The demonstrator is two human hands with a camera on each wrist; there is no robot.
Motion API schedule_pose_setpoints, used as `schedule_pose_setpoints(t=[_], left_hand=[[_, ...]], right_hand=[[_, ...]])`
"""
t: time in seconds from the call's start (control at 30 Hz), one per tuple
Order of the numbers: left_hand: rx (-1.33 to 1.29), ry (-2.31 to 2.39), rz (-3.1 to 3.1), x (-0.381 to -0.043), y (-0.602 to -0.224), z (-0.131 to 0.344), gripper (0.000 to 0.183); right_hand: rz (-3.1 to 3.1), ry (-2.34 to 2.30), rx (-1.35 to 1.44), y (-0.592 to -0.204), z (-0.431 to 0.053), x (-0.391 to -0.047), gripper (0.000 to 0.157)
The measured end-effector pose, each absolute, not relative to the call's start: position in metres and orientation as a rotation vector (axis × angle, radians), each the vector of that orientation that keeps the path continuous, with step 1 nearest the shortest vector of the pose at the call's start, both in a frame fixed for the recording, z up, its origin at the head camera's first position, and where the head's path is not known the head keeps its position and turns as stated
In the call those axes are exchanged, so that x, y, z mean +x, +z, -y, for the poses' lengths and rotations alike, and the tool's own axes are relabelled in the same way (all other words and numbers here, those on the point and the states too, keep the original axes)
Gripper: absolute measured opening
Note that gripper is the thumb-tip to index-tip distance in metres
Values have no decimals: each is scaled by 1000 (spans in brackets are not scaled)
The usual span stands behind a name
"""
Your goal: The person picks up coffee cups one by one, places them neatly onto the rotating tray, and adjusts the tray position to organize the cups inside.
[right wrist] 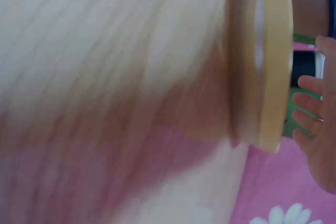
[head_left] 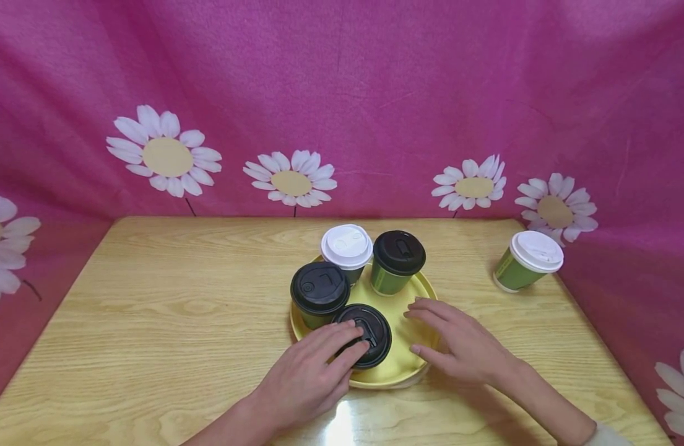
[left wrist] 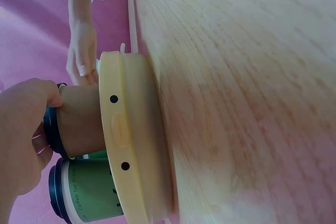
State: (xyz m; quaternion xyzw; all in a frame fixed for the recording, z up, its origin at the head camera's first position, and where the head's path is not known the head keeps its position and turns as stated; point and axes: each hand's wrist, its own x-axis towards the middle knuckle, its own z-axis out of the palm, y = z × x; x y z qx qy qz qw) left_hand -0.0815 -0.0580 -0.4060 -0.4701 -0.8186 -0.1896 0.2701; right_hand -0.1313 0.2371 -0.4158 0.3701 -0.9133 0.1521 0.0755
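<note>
My left hand [head_left: 314, 371] grips a brown paper coffee cup [left wrist: 81, 121] at its black lid, fingers over the top and round the rim. This cup stands at the near left part of a round yellow tray [head_left: 400, 356]. Beside it, a green cup with a black lid [head_left: 319, 288] is at the tray's left edge. Toward the back are a dark cup with a white lid [head_left: 347, 248] and another green cup with a black lid [head_left: 394, 279]. Over the tray's right side, my right hand [head_left: 464, 344] has its fingers spread and holds nothing.
A green cup with a white lid [head_left: 528, 263] stands off the tray, near the right edge of the wooden table [head_left: 180, 310]. A pink cloth [head_left: 342, 99] with white daisies hangs behind the table and along its sides.
</note>
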Motion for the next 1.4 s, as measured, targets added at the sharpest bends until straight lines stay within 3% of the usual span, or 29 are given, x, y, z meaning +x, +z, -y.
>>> schedule_pose_setpoints(t=[0.8,1.4], left_hand=[[-1255,-533,2219,-80,-406,56,37],[-1234,-533,2175,-82,-403,55,32]], right_hand=[[2375,240,1561,-447,-264,-162,33],[2414,199,1536,-454,-264,-157,34]])
